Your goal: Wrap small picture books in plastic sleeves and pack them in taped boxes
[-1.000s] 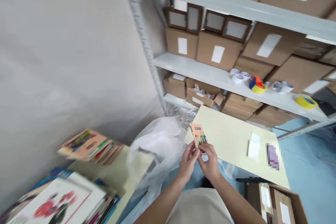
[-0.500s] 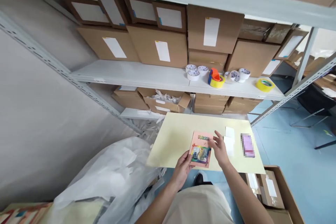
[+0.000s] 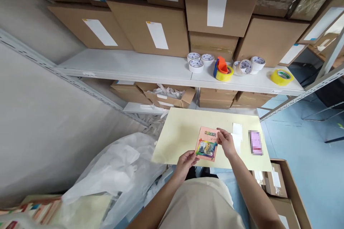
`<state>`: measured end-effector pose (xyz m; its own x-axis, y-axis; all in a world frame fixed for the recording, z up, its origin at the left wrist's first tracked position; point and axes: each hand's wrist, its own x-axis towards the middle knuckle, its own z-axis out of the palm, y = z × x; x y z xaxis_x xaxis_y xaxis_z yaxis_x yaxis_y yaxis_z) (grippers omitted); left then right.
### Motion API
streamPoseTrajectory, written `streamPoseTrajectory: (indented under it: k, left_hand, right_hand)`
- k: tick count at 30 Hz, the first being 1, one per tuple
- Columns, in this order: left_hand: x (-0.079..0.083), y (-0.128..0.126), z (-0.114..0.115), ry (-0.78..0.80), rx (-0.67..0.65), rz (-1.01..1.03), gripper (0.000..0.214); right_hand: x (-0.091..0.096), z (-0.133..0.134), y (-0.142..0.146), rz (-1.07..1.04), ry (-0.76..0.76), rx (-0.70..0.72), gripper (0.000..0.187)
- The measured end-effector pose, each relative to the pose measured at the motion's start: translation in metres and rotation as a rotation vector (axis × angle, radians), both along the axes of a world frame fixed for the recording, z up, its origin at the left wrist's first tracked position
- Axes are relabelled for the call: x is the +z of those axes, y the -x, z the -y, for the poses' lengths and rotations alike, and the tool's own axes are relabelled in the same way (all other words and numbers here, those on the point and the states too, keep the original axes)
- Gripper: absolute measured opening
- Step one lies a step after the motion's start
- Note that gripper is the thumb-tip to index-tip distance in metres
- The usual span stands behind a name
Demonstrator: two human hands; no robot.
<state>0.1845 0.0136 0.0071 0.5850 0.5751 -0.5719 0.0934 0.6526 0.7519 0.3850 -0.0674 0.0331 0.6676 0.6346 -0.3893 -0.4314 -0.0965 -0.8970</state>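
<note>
A thin pink booklet with a coloured picture on its cover is held up over the pale yellow tabletop. My left hand pinches its lower left corner. At the upper right corner, the fingers of my right hand are closed on its edge. White paper slips lie on the tabletop just right of my right hand. Farther right is a purple item, blurred out.
Above the tabletop, a grey shelf bears cardboard boxes, white tape rolls and yellow tape. White plastic sheeting bulges at the left. An open carton with boxes stands at the lower right.
My right hand, its fingers spread beside the booklet before, has closed on its upper right corner. My left hand keeps its hold. The camera view has tilted down and come nearer the shelf.
</note>
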Motion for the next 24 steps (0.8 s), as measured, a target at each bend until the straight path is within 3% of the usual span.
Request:
streamPoseTrajectory:
  k: [3, 7, 14, 17, 20, 24]
  left_hand:
    - [0.000, 0.001, -0.013, 0.078, -0.019, 0.071, 0.048]
    - [0.004, 0.003, -0.035, 0.176, -0.014, 0.183, 0.045]
    - [0.003, 0.016, -0.049, 0.249, -0.101, 0.208, 0.043]
    - [0.004, 0.018, -0.049, 0.165, -0.197, 0.150, 0.037]
    - [0.011, 0.016, -0.054, -0.007, -0.166, 0.105, 0.034]
    - [0.027, 0.011, -0.064, -0.074, -0.134, 0.230, 0.053]
  right_hand:
    - [0.005, -0.002, -0.002, 0.027, -0.038, 0.049, 0.058]
    - [0.015, -0.004, -0.007, 0.077, -0.167, 0.262, 0.047]
    - [0.031, -0.020, 0.000, 0.620, -0.210, 0.392, 0.037]
    - [0.042, -0.026, 0.005, 0.751, -0.170, 0.410, 0.025]
    - [0.054, -0.030, 0.002, 0.652, -0.096, 0.493, 0.030]
    - [0.064, -0.036, -0.007, 0.527, -0.026, 0.496, 0.033]
